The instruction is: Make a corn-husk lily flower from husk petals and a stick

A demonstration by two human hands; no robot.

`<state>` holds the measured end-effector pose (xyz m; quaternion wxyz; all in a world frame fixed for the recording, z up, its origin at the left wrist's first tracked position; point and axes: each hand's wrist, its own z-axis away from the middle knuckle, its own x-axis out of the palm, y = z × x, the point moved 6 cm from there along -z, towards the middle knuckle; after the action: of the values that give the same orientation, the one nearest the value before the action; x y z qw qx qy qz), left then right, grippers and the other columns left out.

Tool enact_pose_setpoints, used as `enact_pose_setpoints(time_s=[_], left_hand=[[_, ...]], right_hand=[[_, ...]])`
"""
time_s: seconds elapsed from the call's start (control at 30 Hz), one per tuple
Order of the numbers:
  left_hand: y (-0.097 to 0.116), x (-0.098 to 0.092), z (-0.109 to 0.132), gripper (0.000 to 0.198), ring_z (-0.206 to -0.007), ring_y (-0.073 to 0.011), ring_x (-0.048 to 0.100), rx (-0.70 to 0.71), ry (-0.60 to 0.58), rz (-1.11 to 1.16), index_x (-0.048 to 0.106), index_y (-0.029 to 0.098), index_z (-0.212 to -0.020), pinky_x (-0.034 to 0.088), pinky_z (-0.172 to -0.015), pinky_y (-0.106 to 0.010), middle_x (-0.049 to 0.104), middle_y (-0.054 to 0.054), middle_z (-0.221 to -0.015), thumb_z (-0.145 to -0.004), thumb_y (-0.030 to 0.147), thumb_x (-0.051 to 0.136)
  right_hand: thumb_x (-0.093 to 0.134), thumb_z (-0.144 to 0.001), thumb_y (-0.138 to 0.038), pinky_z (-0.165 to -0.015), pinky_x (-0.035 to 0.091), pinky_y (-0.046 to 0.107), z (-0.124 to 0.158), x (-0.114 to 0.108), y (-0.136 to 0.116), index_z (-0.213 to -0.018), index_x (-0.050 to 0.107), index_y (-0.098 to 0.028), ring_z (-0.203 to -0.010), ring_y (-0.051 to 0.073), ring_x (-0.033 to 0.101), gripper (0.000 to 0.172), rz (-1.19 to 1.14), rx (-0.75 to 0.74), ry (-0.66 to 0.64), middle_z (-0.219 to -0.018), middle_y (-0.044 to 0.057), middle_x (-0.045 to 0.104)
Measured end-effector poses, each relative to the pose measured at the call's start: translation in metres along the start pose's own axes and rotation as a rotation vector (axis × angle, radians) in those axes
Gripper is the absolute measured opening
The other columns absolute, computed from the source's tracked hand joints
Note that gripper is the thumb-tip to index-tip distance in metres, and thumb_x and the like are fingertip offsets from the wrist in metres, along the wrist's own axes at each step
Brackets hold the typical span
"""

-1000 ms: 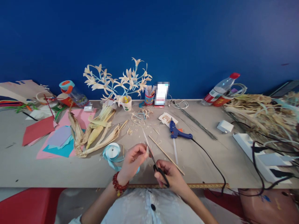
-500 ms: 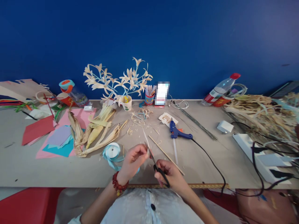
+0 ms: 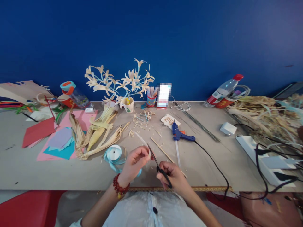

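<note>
My left hand point(image 3: 134, 162), with a red bead bracelet at the wrist, pinches a thin pale strip of corn husk point(image 3: 141, 139) that points up and away from me. My right hand point(image 3: 174, 178) grips black-handled scissors point(image 3: 158, 165), whose blades reach up to the strip just beside my left fingertips. Both hands hover over the near edge of the grey table point(image 3: 208, 164). A roll of light blue ribbon point(image 3: 113, 154) lies just left of my left hand. A thin wooden stick point(image 3: 165, 153) lies on the table behind the scissors.
A blue glue gun point(image 3: 181, 134) with a black cord lies right of centre. Dried corn husks point(image 3: 99, 134) and coloured paper sheets point(image 3: 56, 138) lie at left. A cup of husk flowers point(image 3: 127, 104) stands at the back. A straw pile point(image 3: 265, 118) and a white power strip point(image 3: 258, 154) fill the right.
The husk strip in my left hand has tilted further to the left. The scissors and my right hand have barely shifted.
</note>
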<state>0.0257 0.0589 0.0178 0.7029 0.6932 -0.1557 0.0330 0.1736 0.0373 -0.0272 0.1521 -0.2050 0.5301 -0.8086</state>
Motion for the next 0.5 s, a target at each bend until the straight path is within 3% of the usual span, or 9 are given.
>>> enact_pose_setpoints(time_s=[0.13,0.5], left_hand=[[0.004,-0.001,-0.001,0.014,-0.086,-0.0188,0.057,0.020,-0.004,0.001,0.054,0.018,-0.074,0.041,-0.079,-0.031,0.059,-0.005,-0.091,-0.085,0.022,0.061],[0.002,0.000,-0.001,0.014,-0.082,-0.0173,0.054,0.056,0.165,-0.017,0.055,0.019,-0.077,0.040,-0.076,-0.028,0.057,-0.003,-0.085,-0.088,0.025,0.059]], right_hand=[[0.073,-0.066,-0.066,-0.040,0.028,0.021,-0.003,-0.004,-0.006,-0.063,0.039,-0.022,-0.038,0.009,0.044,0.056,0.050,-0.022,-0.008,-0.046,-0.008,0.046],[0.070,-0.064,-0.073,-0.046,0.033,0.022,0.001,0.010,-0.013,-0.070,0.041,-0.022,-0.047,0.011,0.049,0.059,0.028,-0.074,-0.037,-0.057,-0.006,0.048]])
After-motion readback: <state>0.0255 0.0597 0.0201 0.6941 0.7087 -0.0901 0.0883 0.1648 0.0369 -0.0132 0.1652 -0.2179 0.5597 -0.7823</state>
